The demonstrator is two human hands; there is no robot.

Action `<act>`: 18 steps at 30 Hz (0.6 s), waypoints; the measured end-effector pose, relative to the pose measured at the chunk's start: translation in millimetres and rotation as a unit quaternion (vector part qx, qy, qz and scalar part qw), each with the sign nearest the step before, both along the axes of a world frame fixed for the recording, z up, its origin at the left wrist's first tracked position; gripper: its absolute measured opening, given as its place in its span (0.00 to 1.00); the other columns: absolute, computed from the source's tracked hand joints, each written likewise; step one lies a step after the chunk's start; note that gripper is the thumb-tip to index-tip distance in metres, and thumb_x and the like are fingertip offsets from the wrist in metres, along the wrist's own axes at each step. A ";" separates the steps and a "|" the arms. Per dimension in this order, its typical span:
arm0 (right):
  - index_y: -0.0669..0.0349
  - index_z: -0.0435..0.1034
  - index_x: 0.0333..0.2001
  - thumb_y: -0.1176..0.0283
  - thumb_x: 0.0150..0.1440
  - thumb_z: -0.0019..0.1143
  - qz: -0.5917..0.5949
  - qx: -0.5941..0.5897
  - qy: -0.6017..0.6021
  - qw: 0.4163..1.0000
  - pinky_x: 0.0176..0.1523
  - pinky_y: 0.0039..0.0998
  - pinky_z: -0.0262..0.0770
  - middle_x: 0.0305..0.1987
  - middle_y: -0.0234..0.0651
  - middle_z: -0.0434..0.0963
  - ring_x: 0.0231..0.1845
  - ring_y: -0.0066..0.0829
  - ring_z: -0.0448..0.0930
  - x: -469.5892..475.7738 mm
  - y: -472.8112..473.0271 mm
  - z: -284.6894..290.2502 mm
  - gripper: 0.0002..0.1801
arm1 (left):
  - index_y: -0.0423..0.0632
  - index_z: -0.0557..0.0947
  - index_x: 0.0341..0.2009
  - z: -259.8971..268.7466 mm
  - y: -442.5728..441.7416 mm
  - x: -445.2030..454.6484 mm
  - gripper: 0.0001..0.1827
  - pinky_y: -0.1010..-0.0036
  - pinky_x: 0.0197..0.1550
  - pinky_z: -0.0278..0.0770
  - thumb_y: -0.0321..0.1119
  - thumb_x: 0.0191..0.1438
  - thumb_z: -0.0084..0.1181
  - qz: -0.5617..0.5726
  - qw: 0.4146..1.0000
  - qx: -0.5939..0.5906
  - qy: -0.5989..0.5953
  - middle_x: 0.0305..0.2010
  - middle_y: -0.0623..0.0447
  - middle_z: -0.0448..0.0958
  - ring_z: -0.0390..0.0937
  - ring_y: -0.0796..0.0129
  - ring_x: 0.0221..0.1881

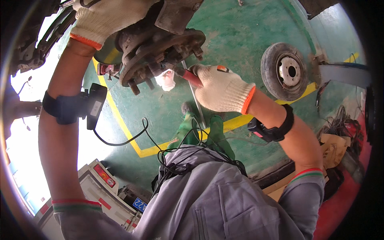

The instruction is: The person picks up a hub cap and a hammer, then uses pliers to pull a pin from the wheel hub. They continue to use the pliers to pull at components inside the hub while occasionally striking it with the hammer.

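Observation:
My right hand (222, 87), in a cream knit glove with an orange cuff, grips the red handle of a hand tool (192, 77). The tool's dark metal end reaches the middle of a rusty wheel hub (139, 61) with several studs. Exactly what its tip touches is hidden. My left hand (112, 16), gloved alike, is at the top left, over the dark metal parts behind the hub. Its fingers are mostly out of sight at the picture's top edge, so its grip is unclear. A crumpled whitish bag or cloth (166, 80) shows just below the hub.
A tyre on a pale steel rim (285, 71) is on the green floor to the right, near a grey lift arm (345, 74). Black cables (177, 168) hang across my waist. A vehicle's tail light (104, 175) shows lower left. Clutter and cardboard (334, 150) lie right.

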State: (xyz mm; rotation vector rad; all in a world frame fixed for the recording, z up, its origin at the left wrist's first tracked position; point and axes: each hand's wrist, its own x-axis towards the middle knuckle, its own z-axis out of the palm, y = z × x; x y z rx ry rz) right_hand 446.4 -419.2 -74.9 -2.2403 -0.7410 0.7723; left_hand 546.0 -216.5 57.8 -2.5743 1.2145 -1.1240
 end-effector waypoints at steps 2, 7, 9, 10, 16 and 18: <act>0.59 0.71 0.51 0.67 0.60 0.50 -0.040 0.023 0.033 0.998 0.45 0.44 0.81 0.41 0.50 0.82 0.39 0.53 0.85 -7.0 -0.7 -8.8 0.16 | 0.42 0.86 0.33 3.7 3.2 1.1 0.16 0.57 0.42 0.78 0.28 0.35 0.72 -0.001 1.000 0.007 0.021 0.35 0.43 0.82 0.81 0.45 0.39; 0.58 0.70 0.54 0.68 0.56 0.52 -0.104 0.112 0.021 0.988 0.46 0.43 0.81 0.39 0.47 0.82 0.38 0.50 0.84 -38.8 9.4 -44.8 0.21 | 0.40 0.85 0.32 5.6 0.6 0.1 0.15 0.60 0.38 0.78 0.32 0.41 0.76 0.030 0.996 0.007 0.083 0.33 0.45 0.82 0.80 0.50 0.35; 0.71 0.68 0.54 0.67 0.58 0.47 -0.098 0.155 -0.011 0.983 0.45 0.44 0.82 0.46 0.60 0.77 0.34 0.53 0.81 -49.8 13.7 -57.5 0.23 | 0.41 0.85 0.33 1.3 -2.1 0.4 0.14 0.63 0.37 0.79 0.33 0.44 0.76 0.021 0.997 0.001 0.079 0.33 0.45 0.82 0.81 0.53 0.34; 0.72 0.67 0.56 0.67 0.58 0.48 -0.074 0.190 -0.170 0.964 0.38 0.44 0.82 0.48 0.61 0.74 0.30 0.50 0.79 -58.6 16.1 -67.1 0.25 | 0.40 0.85 0.35 -3.6 0.3 2.8 0.15 0.63 0.38 0.79 0.33 0.44 0.76 0.003 0.994 -0.054 0.096 0.34 0.45 0.82 0.81 0.54 0.34; 0.62 0.70 0.58 0.74 0.54 0.54 -0.197 0.232 0.127 0.944 0.47 0.37 0.79 0.41 0.47 0.81 0.38 0.46 0.83 -59.0 22.2 -38.8 0.25 | 0.39 0.85 0.40 -6.1 29.9 12.4 0.19 0.65 0.40 0.80 0.35 0.45 0.75 0.052 0.998 0.005 0.023 0.35 0.44 0.82 0.81 0.56 0.36; 0.63 0.71 0.56 0.74 0.55 0.55 -0.194 0.261 0.191 0.926 0.45 0.36 0.79 0.40 0.47 0.80 0.36 0.45 0.83 -52.4 18.8 -31.8 0.24 | 0.38 0.85 0.41 -0.3 29.4 3.4 0.18 0.66 0.41 0.79 0.36 0.48 0.73 0.109 0.992 0.036 -0.061 0.36 0.43 0.82 0.81 0.56 0.37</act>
